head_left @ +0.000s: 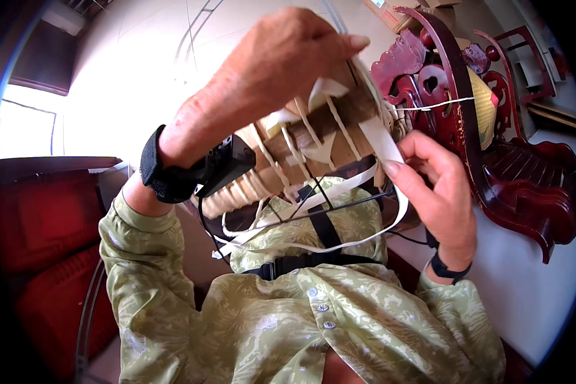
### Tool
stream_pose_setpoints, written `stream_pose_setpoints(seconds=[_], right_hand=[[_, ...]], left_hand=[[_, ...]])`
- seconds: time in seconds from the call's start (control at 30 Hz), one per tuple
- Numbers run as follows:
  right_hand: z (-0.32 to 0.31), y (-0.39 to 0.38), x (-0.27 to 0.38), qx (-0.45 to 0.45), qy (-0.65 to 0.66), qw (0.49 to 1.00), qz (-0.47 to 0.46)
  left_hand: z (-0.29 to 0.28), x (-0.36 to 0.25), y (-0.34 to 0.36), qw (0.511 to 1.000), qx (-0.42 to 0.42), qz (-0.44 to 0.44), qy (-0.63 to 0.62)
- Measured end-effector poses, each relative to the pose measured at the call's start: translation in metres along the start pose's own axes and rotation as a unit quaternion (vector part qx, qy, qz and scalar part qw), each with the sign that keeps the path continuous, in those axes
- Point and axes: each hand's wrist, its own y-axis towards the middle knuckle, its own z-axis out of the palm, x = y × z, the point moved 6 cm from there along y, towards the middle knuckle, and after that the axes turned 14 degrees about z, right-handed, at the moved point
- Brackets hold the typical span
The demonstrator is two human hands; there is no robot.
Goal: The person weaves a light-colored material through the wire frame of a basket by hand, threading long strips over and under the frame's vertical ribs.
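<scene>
On my lap sits a partly woven piece [345, 115] with brown and beige strips, pale cords across it and a thin black wire frame [328, 203] on the near side. A flat white strip [379, 137] runs along its right side and loops down in front of my shirt. My right hand [438, 185] pinches this strip between thumb and fingers at the right edge. My left hand [288, 48] is raised over the far side of the piece, fingers curled under and thumb pointing right. Whatever it grips is hidden behind the hand.
At the right stands a carved dark red wooden chair [457, 77] with a white cord [435, 105] stretched to it. Cardboard boxes [390, 14] lie beyond. Red cushioned seating [51, 224] is at the left. A black device [227, 163] is strapped to my left wrist.
</scene>
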Motion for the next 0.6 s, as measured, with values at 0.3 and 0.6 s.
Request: stream_pose_setpoints(seconds=[0.3, 0.6], right_hand=[[-0.015, -0.008, -0.033, 0.175, 0.045, 0.977, 0.113], [0.015, -0.03, -0.08, 0.265, -0.024, 0.958, 0.109]], left_hand=[[0.021, 0.006, -0.021, 0.997, -0.018, 0.052, -0.052], [0.02, 0.037, -0.042, 0.991, -0.073, 0.027, -0.108]])
